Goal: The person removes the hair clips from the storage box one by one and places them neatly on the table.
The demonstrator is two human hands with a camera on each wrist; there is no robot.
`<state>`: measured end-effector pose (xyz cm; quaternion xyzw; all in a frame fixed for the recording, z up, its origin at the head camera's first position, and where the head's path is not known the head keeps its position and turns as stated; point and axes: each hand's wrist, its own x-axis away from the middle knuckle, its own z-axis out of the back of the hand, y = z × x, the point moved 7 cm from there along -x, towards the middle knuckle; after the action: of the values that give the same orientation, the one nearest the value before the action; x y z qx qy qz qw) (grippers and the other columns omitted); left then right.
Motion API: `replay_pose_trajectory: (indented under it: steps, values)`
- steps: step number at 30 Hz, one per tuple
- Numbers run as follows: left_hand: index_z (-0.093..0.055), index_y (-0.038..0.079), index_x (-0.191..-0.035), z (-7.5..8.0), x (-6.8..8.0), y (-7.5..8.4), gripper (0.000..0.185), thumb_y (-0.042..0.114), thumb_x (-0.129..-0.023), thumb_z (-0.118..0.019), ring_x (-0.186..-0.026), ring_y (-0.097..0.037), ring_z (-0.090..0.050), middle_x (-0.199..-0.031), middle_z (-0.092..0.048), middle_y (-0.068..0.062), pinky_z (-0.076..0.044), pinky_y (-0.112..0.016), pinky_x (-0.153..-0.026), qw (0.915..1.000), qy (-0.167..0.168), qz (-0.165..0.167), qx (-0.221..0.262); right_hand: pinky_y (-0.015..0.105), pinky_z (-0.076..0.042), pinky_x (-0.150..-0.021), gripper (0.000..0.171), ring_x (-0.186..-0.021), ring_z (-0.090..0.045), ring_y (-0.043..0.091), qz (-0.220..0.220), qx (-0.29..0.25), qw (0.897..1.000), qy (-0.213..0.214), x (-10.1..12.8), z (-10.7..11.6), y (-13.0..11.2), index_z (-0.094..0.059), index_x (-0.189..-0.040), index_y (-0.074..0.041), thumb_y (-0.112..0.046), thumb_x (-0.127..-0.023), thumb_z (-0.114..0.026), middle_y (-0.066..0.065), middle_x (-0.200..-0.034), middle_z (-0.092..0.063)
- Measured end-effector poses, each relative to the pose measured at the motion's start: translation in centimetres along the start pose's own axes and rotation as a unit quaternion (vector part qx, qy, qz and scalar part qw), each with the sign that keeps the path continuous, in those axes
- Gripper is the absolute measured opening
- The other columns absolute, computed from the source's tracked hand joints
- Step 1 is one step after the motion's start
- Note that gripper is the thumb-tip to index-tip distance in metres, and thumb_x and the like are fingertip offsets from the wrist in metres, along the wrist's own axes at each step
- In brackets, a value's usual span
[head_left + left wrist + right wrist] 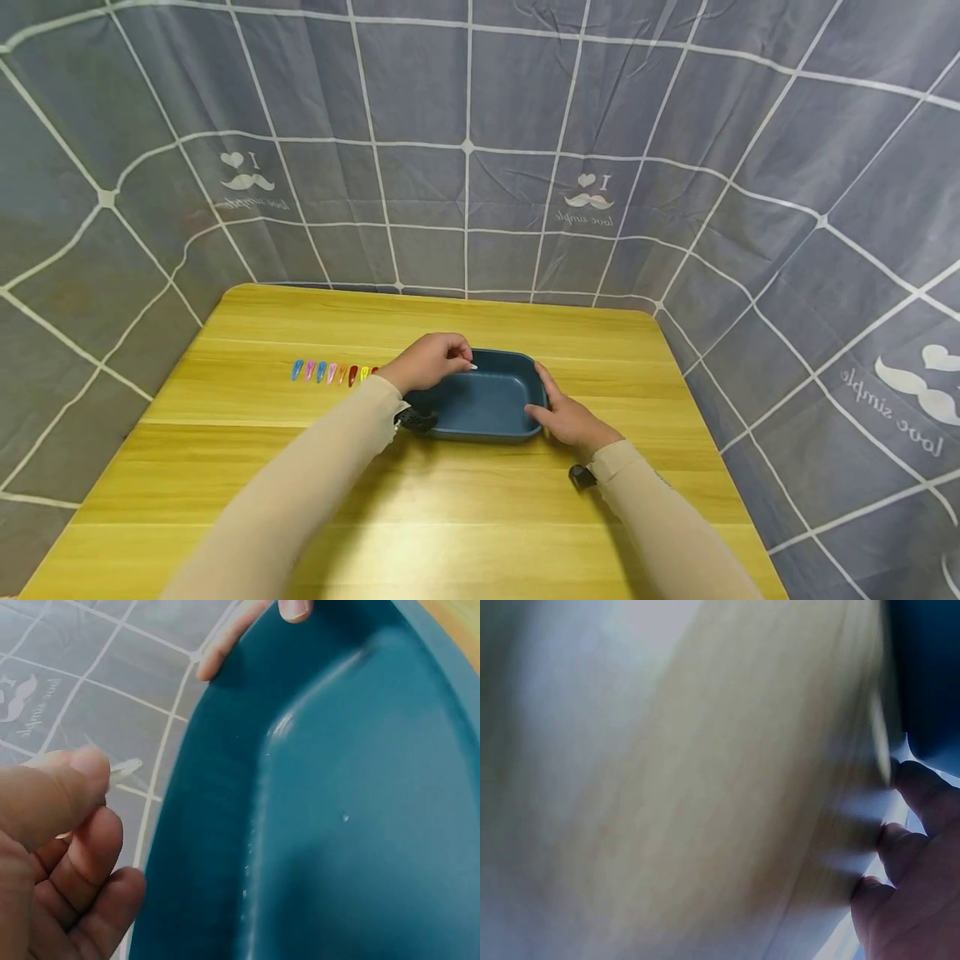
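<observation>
My left hand [429,361] pinches a small white hair clip [126,769] between thumb and fingertips, above the left part of a dark blue rectangular tray [480,407]. Only the clip's pale, narrow end sticks out past the fingertips in the left wrist view; the rest is hidden. At the tray's right end, my right hand [573,421] grips the rim, thumb on the inner side and fingers along the outside. The right wrist view has its fingers [904,851] low beside the tray wall, close over the table.
Left of the tray, several coloured snap hair clips [322,372] lie in a row, the right end hidden behind my left hand. Everything rests on a yellow wood-grain table [450,517]. A grey checked curtain [427,183] surrounds its back and sides.
</observation>
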<state>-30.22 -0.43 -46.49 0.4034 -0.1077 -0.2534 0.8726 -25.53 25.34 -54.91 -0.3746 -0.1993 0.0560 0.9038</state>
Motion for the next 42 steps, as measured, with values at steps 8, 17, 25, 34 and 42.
replay_pose_trajectory:
  steps: [8,17,25,34,42]
  values:
    - [-0.072,0.012,-0.114,1.9,1.6,-0.7,0.013,0.019,-0.107,-0.064,-0.096,-0.023,-0.067,-0.109,-0.074,-0.006,-0.055,-0.037,-0.087,0.9994,0.029,0.019,0.008,0.062,-0.038,-0.117,0.084,-0.145,-0.048,0.046,0.009,0.02,1.0,0.002,0.1,0.1,-0.1,0.003,-0.165,-0.055,-0.047,-0.106,-0.056,0.019,-0.169,-0.035]
    - [-0.068,0.014,-0.103,4.9,3.6,-2.3,0.007,0.021,-0.104,-0.07,-0.074,-0.021,-0.061,-0.096,-0.07,-0.009,-0.054,-0.035,-0.067,0.9962,0.079,0.033,0.015,0.063,-0.036,-0.119,0.085,-0.148,-0.045,0.046,0.01,0.012,1.0,0.002,0.0,-0.1,0.1,0.002,-0.165,-0.054,-0.049,-0.105,-0.057,0.019,-0.169,-0.035]
    - [-0.069,0.014,-0.109,8.0,6.0,-4.1,0.01,0.023,-0.105,-0.068,-0.082,-0.021,-0.061,-0.103,-0.072,-0.007,-0.052,-0.034,-0.075,0.9909,0.117,0.067,0.001,0.063,-0.037,-0.119,0.085,-0.149,-0.044,0.046,0.017,0.014,1.0,-0.002,-0.1,-0.1,0.1,0.004,-0.164,-0.056,-0.049,-0.106,-0.056,0.018,-0.171,-0.031]
    - [-0.068,0.011,-0.127,10.6,8.9,-7.5,0.026,0.027,-0.108,-0.062,-0.109,-0.031,-0.067,-0.124,-0.072,-0.014,-0.052,-0.034,-0.086,0.9828,0.146,0.113,0.016,0.063,-0.036,-0.119,0.084,-0.149,-0.044,0.046,0.008,0.013,1.0,0.0,0.0,-0.1,0.2,0.004,-0.163,-0.058,-0.048,-0.105,-0.057,0.018,-0.171,-0.033]
    - [-0.068,0.009,-0.119,12.8,11.8,-10.0,0.028,0.034,-0.107,-0.063,-0.091,-0.021,-0.066,-0.114,-0.073,-0.017,-0.052,-0.031,-0.069,0.9721,0.191,0.135,0.013,0.064,-0.033,-0.121,0.085,-0.152,-0.039,0.046,0.011,-0.003,1.0,-0.004,-0.2,-0.1,0.2,0.004,-0.163,-0.059,-0.046,-0.106,-0.057,0.018,-0.172,-0.03]
